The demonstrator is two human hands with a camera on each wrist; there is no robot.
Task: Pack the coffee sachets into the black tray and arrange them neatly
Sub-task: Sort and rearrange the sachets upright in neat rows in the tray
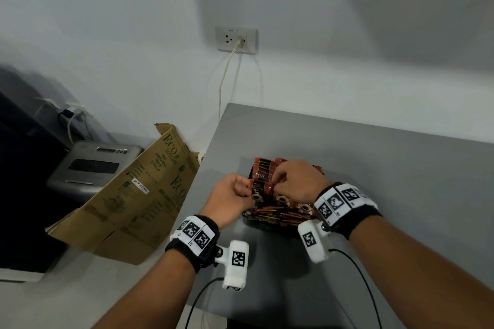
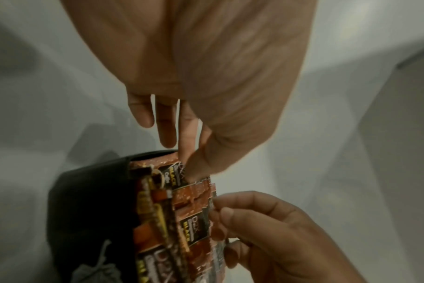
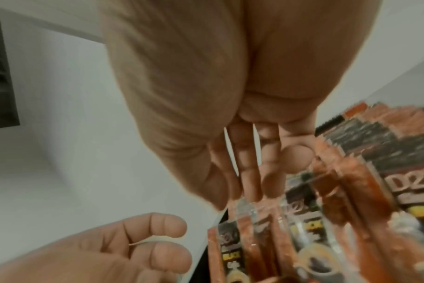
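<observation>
A black tray sits on the grey table, packed with brown and black coffee sachets, some upright and some lying flat at the front. My left hand reaches in from the tray's left side. In the left wrist view its thumb and a fingertip pinch the top edge of one sachet by the tray wall. My right hand arches over the tray with its fingers curled onto the upright sachets. Its fingertips touch their tops.
A flattened cardboard box leans off the table's left edge, over a grey appliance. On the white wall behind, a cable hangs from a socket. The grey tabletop extends right of and behind the tray.
</observation>
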